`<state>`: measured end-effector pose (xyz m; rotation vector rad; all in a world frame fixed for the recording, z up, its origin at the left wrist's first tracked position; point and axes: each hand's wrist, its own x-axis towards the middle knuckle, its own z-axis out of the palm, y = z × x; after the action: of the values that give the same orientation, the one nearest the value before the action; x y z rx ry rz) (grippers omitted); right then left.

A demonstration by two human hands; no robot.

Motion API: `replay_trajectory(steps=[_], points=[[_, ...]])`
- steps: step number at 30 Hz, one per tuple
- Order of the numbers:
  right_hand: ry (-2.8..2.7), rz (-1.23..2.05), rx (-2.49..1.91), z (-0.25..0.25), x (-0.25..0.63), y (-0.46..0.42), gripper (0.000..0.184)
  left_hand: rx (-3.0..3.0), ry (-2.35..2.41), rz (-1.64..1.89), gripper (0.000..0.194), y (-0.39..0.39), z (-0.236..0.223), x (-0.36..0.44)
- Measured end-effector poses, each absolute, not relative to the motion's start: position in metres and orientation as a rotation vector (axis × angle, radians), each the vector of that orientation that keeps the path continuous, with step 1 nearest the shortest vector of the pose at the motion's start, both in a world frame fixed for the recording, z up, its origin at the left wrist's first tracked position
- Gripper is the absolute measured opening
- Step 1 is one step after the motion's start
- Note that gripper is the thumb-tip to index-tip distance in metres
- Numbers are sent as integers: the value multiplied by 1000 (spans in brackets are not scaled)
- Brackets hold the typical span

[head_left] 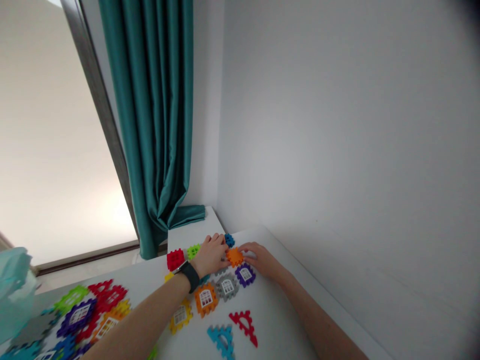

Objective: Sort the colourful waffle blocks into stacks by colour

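Reaching both hands to an orange plastic tile (pixel 235 257) on a white table (pixel 262 310)

The left hand (pixel 210 255), wearing a black wristwatch (pixel 189 276), lies palm down with its fingers curved beside a blue tile (pixel 229 240) and a green tile (pixel 193 251); its palm hides what lies below, so I cannot tell whether it grips anything. The right hand (pixel 260 260) comes in from the other side, fingers extended and partly open, their tips against the orange tile, which sits between both hands. A red tile (pixel 175 259) sits just past the left wrist. Purple (pixel 245 274) and grey (pixel 227 286) window tiles lie just below the orange tile, with a heap of tiles (pixel 78 317) off to the left, under a teal curtain (pixel 150 125).
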<state>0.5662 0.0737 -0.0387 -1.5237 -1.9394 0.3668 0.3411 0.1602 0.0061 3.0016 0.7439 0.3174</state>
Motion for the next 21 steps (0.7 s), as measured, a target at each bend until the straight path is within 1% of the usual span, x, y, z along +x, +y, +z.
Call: replay_trajectory(steps=[4, 12, 17, 21], points=[[-1937, 394, -1557, -42, 567, 75, 30, 3002, 750, 274, 26, 160, 7, 341], [-1934, 420, -1567, -42, 566, 77, 25, 3008, 763, 190, 26, 160, 8, 342], [-1936, 411, -1558, -44, 566, 77, 22, 3016, 762, 179, 26, 161, 10, 342], [-1935, 390, -1549, -46, 567, 78, 24, 3019, 768, 188, 27, 161, 11, 341]])
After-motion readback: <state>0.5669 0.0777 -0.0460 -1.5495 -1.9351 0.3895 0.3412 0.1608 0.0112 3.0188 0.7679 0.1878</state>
